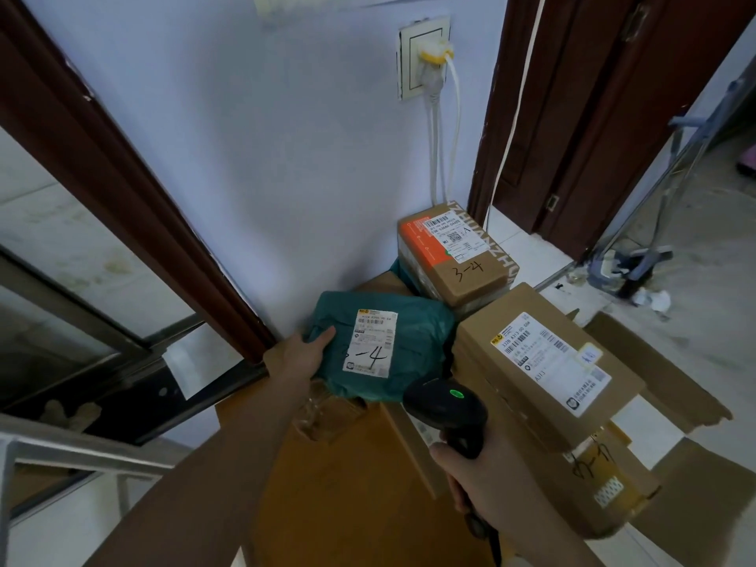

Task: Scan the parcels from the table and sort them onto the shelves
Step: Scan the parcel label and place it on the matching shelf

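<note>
1. Teal parcel bag (384,349) sits at picture centre on a brown cardboard surface (327,484), white label (370,343) face up, "-4" handwritten on it in black marker. The soft wrap looks creased; the label lies mostly flat.
2. Left hand (304,354) grips the bag's 9 o'clock edge, thumb on top near the label corner, remaining fingers hidden beneath.
3. Right hand (474,480) is wrapped round the handle of a black scanner (446,407), at 5 o'clock from the bag. Scanner head sits just beside the bag's lower edge, green light showing on top.
4. Judgement: the step is scanning this label. Best done by keeping the thumb clear of the barcode strip at the label's top, pulling the film taut so the code lies flat, and tilting the scanner nose toward 11 o'clock.
5. At 3 o'clock, a long cardboard box (548,370) touches the bag; its own label could catch the beam, so aim tightly.
6. At 1 o'clock, a smaller box marked "3-4" (458,255) stands against the wall.
7. Shelves: not in view.
</note>
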`<control>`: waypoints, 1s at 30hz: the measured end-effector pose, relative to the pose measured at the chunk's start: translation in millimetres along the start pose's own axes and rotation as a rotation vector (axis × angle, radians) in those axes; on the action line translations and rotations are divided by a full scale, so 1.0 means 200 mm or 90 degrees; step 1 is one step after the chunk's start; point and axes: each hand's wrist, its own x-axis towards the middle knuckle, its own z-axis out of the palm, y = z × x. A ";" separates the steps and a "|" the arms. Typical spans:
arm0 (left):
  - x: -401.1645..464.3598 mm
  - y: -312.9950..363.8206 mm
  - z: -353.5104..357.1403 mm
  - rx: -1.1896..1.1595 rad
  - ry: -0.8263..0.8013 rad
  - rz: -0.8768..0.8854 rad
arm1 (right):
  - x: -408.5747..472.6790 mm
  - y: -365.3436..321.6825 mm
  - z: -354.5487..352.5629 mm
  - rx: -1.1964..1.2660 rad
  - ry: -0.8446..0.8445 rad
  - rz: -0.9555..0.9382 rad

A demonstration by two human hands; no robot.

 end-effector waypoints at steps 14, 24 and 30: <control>-0.06 -0.13 0.04 -0.449 -0.153 -0.128 | 0.00 -0.04 0.07 0.030 -0.031 0.000; 0.00 -0.10 0.09 -0.525 -0.154 -0.158 | -0.04 0.00 0.03 0.051 -0.020 0.005; 0.02 -0.10 0.06 -0.489 -0.192 -0.136 | -0.04 -0.03 0.04 0.042 0.001 -0.005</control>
